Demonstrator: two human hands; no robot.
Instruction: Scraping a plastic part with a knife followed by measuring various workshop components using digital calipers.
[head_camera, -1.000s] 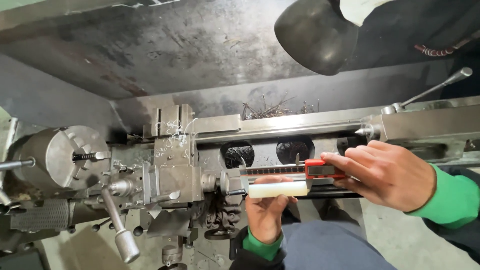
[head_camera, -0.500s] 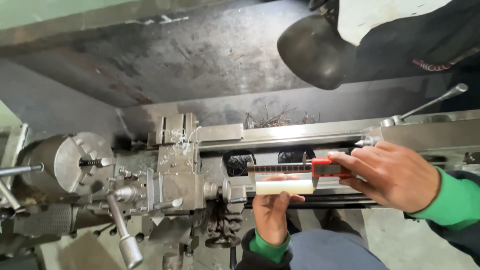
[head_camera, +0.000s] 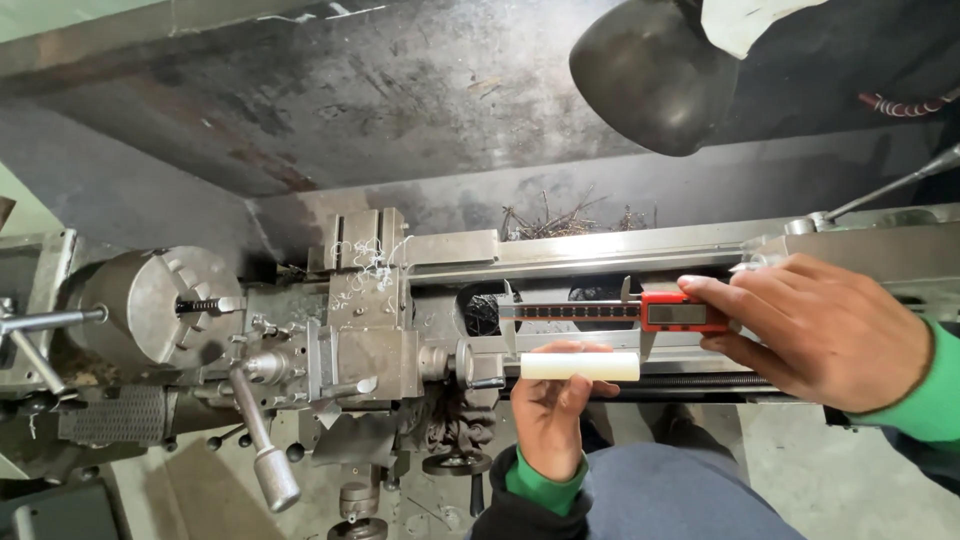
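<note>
A grey metal lathe fills the lower view, its round chuck at the left and its bed rails running right. Above it hangs a dark lamp shade. The right hand is closed around the red body of a digital caliper, whose jaws point down toward a white cylinder. The left hand grips that cylinder from below, holding it level just in front of the lathe bed.

Your right hand pinches the only screen: small grey rectangle in a red housing.
</note>
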